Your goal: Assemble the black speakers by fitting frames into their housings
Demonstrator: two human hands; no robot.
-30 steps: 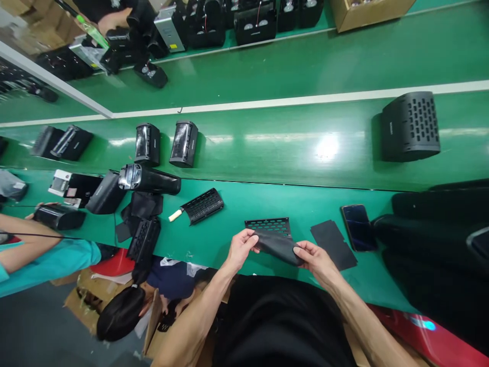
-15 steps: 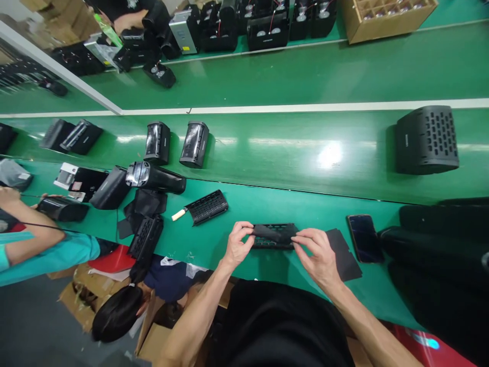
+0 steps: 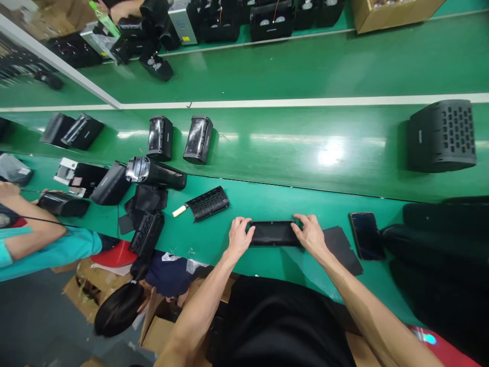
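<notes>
A black speaker grille panel [image 3: 274, 243] lies on the green bench in front of me, its slots now covered by a flat black sheet [image 3: 273, 233]. My left hand [image 3: 239, 238] grips the panel's left end between thumb and fingers. At the opposite end, my right hand [image 3: 310, 234] is closed round the right edge, thumb on the inner side. Another dark sheet [image 3: 343, 250] lies just beyond my right wrist. To the left rests a second slotted grille [image 3: 209, 204], touching a brush-like tool with a pale handle [image 3: 179, 210].
A phone [image 3: 367, 236] lies to the right, near a large black object [image 3: 439, 255]. Black speakers [image 3: 197, 139] stand on the green surface behind, one large [image 3: 441, 136] at right. More grilles [image 3: 147, 234] and sheets are piled left, near a co-worker's arm [image 3: 34, 227].
The black sheet, pinched and wrinkled over the slots before, now lies flat inside the grille. Both my hands have moved to the panel's ends. The camera view has shifted slightly.
</notes>
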